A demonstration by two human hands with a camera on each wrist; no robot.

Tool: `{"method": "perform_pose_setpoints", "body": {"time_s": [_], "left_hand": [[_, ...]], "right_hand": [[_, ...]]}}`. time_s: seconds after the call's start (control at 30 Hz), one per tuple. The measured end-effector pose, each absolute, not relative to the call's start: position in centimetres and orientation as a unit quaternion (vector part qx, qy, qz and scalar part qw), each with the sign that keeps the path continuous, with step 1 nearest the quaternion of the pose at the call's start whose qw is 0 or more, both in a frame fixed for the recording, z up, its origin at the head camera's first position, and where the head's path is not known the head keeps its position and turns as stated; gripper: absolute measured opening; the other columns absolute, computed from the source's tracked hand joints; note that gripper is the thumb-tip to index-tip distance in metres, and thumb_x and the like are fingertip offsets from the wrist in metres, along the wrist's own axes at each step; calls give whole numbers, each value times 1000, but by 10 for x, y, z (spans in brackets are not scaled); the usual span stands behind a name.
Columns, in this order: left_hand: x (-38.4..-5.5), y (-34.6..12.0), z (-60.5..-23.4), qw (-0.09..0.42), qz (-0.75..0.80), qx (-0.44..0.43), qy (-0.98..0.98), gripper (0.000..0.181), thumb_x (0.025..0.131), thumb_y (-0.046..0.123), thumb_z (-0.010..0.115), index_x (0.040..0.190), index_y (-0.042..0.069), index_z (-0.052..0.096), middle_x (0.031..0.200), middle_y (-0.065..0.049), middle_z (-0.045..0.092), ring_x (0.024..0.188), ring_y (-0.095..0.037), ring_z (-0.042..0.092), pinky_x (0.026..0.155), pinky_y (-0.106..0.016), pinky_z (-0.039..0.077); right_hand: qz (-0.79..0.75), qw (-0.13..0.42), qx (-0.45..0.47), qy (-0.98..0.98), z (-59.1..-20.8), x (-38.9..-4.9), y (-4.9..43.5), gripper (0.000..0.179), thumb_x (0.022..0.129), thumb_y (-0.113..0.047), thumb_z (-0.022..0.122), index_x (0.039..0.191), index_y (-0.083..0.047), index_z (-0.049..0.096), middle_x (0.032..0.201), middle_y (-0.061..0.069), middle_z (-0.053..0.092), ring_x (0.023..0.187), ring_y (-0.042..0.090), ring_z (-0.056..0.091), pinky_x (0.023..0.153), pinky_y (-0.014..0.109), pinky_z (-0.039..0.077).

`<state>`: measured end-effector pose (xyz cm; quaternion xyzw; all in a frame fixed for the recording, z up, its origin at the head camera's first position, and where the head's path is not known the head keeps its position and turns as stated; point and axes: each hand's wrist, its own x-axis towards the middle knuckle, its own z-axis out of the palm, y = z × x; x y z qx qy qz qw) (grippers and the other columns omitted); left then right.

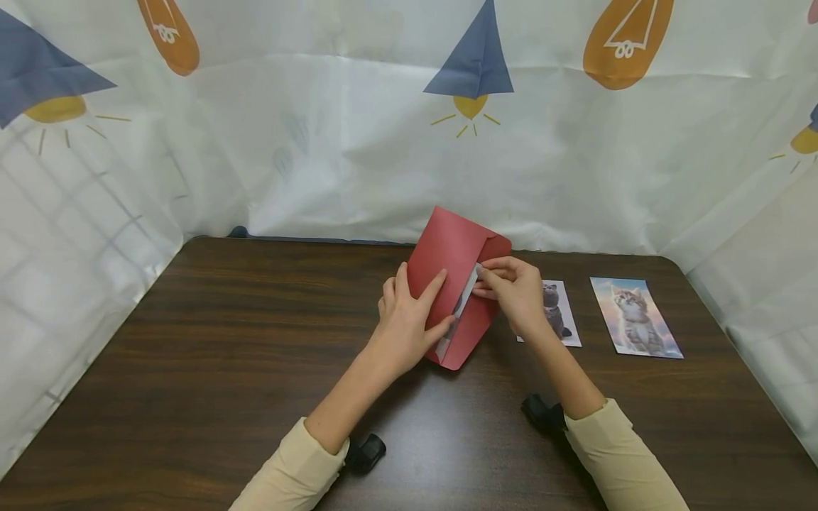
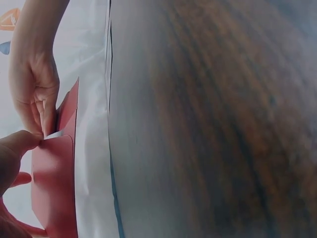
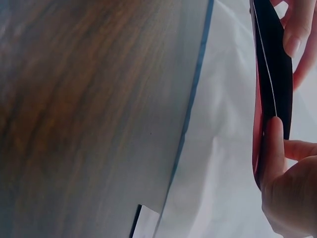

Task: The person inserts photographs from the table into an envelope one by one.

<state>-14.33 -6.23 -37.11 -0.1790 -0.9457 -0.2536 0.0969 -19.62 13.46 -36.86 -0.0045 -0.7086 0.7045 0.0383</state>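
A red envelope (image 1: 444,259) is held up tilted over the table, its flap opened out toward the right. My left hand (image 1: 405,323) grips it from the left, thumb at the opening and fingers spread over the front. Along the opening shows the pale edge of a card (image 1: 467,289), mostly hidden inside. My right hand (image 1: 519,289) pinches that card edge between thumb and fingers near its upper end. In the left wrist view both hands meet at the mouth of the envelope (image 2: 54,173). The right wrist view looks along the dark, shadowed side of the envelope (image 3: 277,64).
Two pictures lie on the dark wooden table (image 1: 224,355) at the right: a grey cat picture (image 1: 562,319), partly behind my right hand, and a kitten picture (image 1: 635,319) farther right. A white printed curtain (image 1: 319,156) hangs along the table's back edge and sides.
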Motion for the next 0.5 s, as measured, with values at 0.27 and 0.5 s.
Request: {"method": "perform_pose_setpoints", "body": {"time_s": [0.27,0.5], "left_hand": [[-142,-62,-371,97,-255,-183,-945,68,97,32,78,157,15,51,161,-38,24,137,-56,34,103,-69,43],[-142,-61,-370,94,-251,-184,-946,66,98,33,78,156,15,53,160,-38,25,136,-56,35,103,-68,44]], "right_hand": [[706,22,-3,-708,-372,-198,134,23,102,1,65,116,19,64,83,1,73,67,7,73,72,27,63],[710,9,6,-704,-371,-198,136,24,102,4,62,118,21,62,82,-1,72,68,7,73,71,27,63]]}}
